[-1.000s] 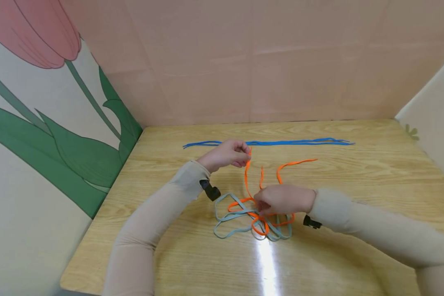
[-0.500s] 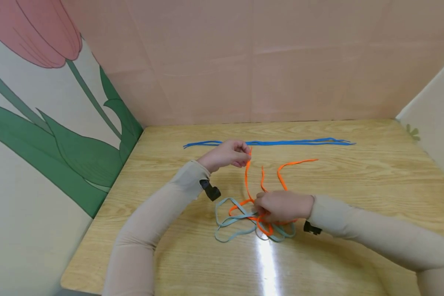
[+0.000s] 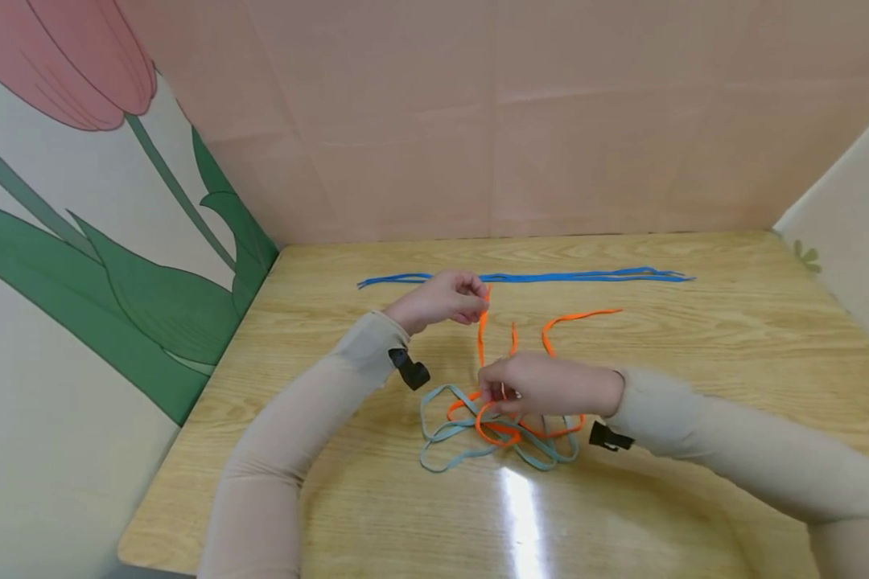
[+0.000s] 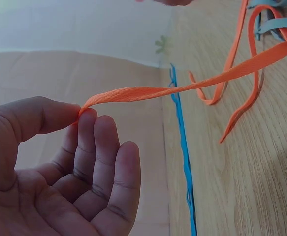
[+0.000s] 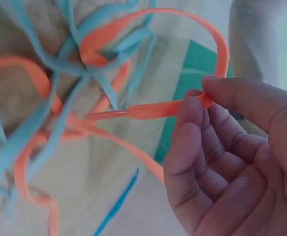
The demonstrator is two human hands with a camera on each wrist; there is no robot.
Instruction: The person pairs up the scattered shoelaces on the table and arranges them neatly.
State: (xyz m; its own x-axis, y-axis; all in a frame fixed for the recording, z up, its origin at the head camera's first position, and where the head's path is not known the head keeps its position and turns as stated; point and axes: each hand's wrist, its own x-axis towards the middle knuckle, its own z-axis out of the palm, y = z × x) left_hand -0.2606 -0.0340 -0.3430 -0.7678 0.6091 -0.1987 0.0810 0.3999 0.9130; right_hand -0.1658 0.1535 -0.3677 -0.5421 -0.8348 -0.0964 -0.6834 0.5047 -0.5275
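An orange shoelace runs from my left hand down into a loose tangle. Thumb and index finger of that hand pinch its end, raised above the table, as the left wrist view shows. Over the tangle, my right hand pinches a loop of orange lace between thumb and fingertips. Pale blue-grey laces lie in loops among the orange ones, partly hidden under the right hand. Two other orange ends stretch out behind that hand on the wood.
Blue laces lie stretched side by side along the back of the wooden table. Behind them rises a pink-covered wall. A panel with a tulip picture stands at the left, and a white panel at the right.
My right hand dipped slightly, then rose and moved left, lifting an orange loop from the tangle. The left hand stays nearly in place, still pinching the lace end.
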